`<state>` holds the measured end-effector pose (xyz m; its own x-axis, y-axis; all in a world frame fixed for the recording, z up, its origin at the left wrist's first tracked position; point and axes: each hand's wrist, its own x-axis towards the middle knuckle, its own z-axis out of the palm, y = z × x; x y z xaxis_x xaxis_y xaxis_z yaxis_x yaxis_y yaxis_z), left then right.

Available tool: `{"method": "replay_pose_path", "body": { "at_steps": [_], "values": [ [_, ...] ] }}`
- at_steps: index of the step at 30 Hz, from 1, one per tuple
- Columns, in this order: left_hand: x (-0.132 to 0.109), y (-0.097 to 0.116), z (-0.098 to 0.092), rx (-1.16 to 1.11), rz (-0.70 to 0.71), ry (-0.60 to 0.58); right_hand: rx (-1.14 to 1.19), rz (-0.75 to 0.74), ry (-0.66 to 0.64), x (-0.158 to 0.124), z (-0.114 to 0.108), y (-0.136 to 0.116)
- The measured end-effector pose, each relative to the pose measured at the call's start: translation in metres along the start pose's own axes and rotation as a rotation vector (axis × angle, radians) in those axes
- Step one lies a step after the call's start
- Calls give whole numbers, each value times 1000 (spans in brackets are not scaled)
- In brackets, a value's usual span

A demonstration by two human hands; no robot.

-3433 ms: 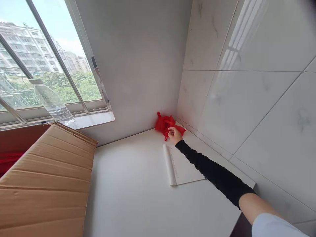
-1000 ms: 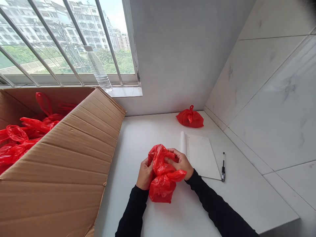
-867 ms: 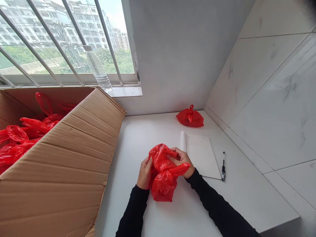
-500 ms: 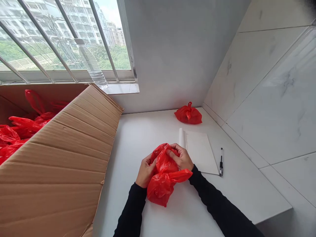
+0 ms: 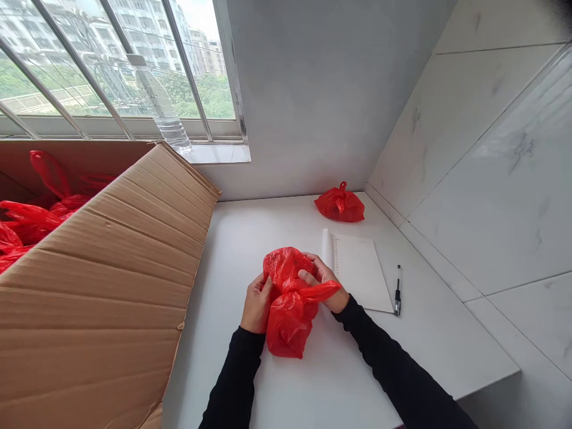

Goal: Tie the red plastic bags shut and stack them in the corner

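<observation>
A crumpled red plastic bag (image 5: 288, 304) rests on the white tabletop (image 5: 339, 369) just in front of me. My left hand (image 5: 254, 301) grips its left side with the fingers tucked behind the plastic. My right hand (image 5: 322, 285) pinches the bag's upper folds and a handle that sticks out to the right. Both arms wear black sleeves. A second red bag (image 5: 339, 204), tied shut, lies in the far corner by the tiled wall.
A big open cardboard box (image 5: 111, 280) holding several red bags (image 5: 31, 208) fills the left side. A white notebook (image 5: 360, 271) and a black pen (image 5: 397, 290) lie right of my hands. A clear plastic bottle (image 5: 161, 110) stands on the window sill.
My right hand came back from the tied bag in the far corner. Both hands now hold another red bag near me and keep shifting its top folds; the view has tilted slightly.
</observation>
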<state>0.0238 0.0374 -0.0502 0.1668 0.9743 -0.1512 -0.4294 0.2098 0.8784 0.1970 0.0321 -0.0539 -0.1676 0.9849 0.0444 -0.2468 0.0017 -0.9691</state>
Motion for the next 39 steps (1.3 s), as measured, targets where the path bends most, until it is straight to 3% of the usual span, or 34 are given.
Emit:
{"method": "replay_pose_path", "body": {
  "at_steps": [3, 9, 16, 22, 24, 29, 35, 39],
  "values": [
    [-2, 1, -1, -55, -4, 11, -30, -24, -41, 1, 0, 4],
    [-4, 0, -2, -19, -67, -87, -60, -57, 62, 2, -4, 5],
    [1, -2, -5, 5, -25, 0, -3, -54, 18, 0, 2, -3],
    [-3, -1, 1, -46, -41, 2, 3, -52, 106, 3, -2, 1],
    [-2, -1, 0, -81, -19, 23, -3, -16, 78, 4, -6, 0],
    [-1, -1, -4, -128, 52, 68, -12, 38, -134, 4, -12, -2],
    [-2, -3, -1, -109, 72, 42, -24, -15, -70, 4, -13, 1],
    [0, -4, -5, -106, 105, 99, -38, 49, -132, 2, -13, 2]
  ]
}}
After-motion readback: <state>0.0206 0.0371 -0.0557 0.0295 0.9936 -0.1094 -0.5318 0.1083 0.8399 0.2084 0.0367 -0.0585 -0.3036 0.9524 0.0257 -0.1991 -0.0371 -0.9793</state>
